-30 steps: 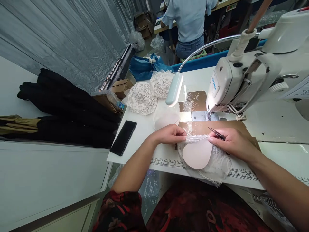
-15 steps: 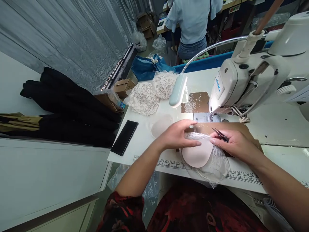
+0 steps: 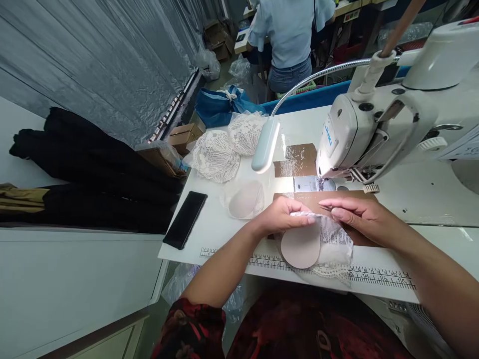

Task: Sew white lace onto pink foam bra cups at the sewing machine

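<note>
My left hand [image 3: 286,215] is closed on the upper edge of a pale pink bra cup pad [image 3: 301,247] with white lace [image 3: 333,234] attached. Pad and lace hang down over the table's front edge strip. My right hand [image 3: 355,214] is closed around small thread snips [image 3: 325,207], whose pointed tips show past the fingers, close to the lace's top edge; the rest of the tool is hidden by the hand. Just beyond both hands stands the sewing machine [image 3: 348,134], its needle area over a metal plate.
A lamp head [image 3: 266,144] on a bendy neck hangs left of the machine. White lace cups [image 3: 217,155] and a sheer cup [image 3: 246,199] lie on the table, with a black phone [image 3: 185,219] at its left edge. A seated person [image 3: 290,40] is beyond.
My left fingers have closed onto the pad's top edge. My right hand has turned, so the snips now lie mostly hidden in it. The lace is spread to the right, and the view has shifted slightly.
</note>
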`<state>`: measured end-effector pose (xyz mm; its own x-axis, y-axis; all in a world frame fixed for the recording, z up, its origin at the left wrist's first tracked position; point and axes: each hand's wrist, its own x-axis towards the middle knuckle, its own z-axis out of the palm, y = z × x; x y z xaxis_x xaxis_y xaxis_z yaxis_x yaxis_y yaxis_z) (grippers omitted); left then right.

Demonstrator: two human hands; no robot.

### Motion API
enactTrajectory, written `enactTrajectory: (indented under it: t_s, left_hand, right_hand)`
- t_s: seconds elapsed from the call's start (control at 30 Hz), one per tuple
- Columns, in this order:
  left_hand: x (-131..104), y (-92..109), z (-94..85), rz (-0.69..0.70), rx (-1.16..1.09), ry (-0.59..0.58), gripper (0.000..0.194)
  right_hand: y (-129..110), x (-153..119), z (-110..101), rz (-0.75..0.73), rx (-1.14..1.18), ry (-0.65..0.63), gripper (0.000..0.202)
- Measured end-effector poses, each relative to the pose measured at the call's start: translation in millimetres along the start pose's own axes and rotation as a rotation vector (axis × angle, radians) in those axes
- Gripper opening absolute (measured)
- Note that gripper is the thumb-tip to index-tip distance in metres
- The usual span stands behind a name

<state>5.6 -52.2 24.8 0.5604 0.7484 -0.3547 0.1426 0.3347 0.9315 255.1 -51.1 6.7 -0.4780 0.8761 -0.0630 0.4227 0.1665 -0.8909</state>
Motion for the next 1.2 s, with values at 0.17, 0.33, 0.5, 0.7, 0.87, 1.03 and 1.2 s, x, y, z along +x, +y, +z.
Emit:
enactTrajectory:
  t_s: [0.17,0.33,0.5,0.7,0.87,1.03,1.2]
  left_hand:
    - [2,-2,1.2,-0.017,0.026,-0.008,0.041]
    - [5,-6,0.7,-0.018,0.054,-0.069,0.042]
    - [5,-4,1.0,-0.059,0.058,-0.053,0.041]
    - [5,0,2.5,-0.026,0.013,-0.078,0.034]
    - [2,0,-0.1,-0.054,-0.050,-0.084,0.032]
    - [-2,-4,-4.3,-0.097,-0.154,-0.018,0.042]
    - [-3,-4,-4.8,-0.090,-0.169,-0.018,0.043]
  right_hand:
    - [-9,1,1,0.029,0.009,-0.123,0.039]
    - [-21,2,10,0.029,0.044,-0.148,0.036]
    - [-23,2,16,0.009,-0.003,-0.106,0.031]
    - [-17,4,16,0.007,0.011,-0.030,0.031]
    - [-5,3,7,0.008,0.094,0.057,0.031]
    - [-3,-1,1,0.048,0.159,-0.033,0.036]
    - [-14,0,8,0.035,0.102,-0.077,0.037]
